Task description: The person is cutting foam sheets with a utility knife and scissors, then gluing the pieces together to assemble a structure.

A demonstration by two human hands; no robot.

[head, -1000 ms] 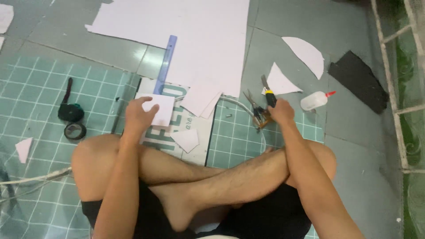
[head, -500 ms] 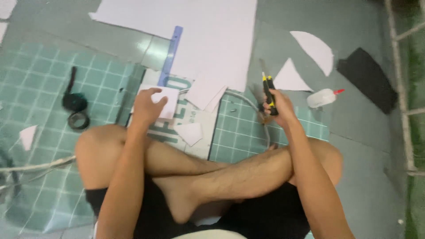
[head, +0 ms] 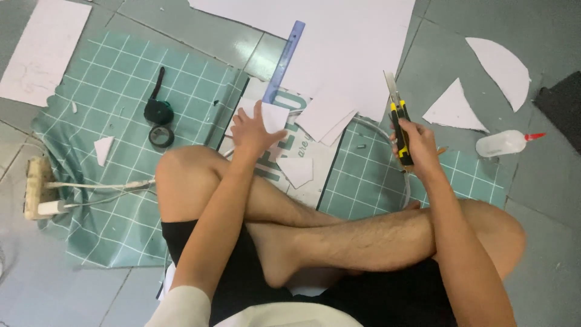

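Note:
I sit cross-legged on a floor. My left hand (head: pixel 251 130) presses on a small white paper piece (head: pixel 273 117) lying on a cutting board, just below a blue ruler (head: pixel 283 62). My right hand (head: pixel 417 148) grips a yellow and black utility knife (head: pixel 399 124), its blade extended and pointing up and away, lifted off the floor. Another small white cut piece (head: pixel 298 171) lies near my left knee.
A large white sheet (head: pixel 339 42) lies ahead. White cut shapes (head: pixel 452 109) and a glue bottle (head: pixel 505 143) lie at right. A tape roll (head: pixel 161 135) and a black tool (head: pixel 158 108) lie on the green checked mat (head: pixel 109 91). A power strip (head: pixel 37 188) lies at left.
My right hand took the utility knife off the floor and raised it. The camera has moved closer. My left hand stays on the white piece.

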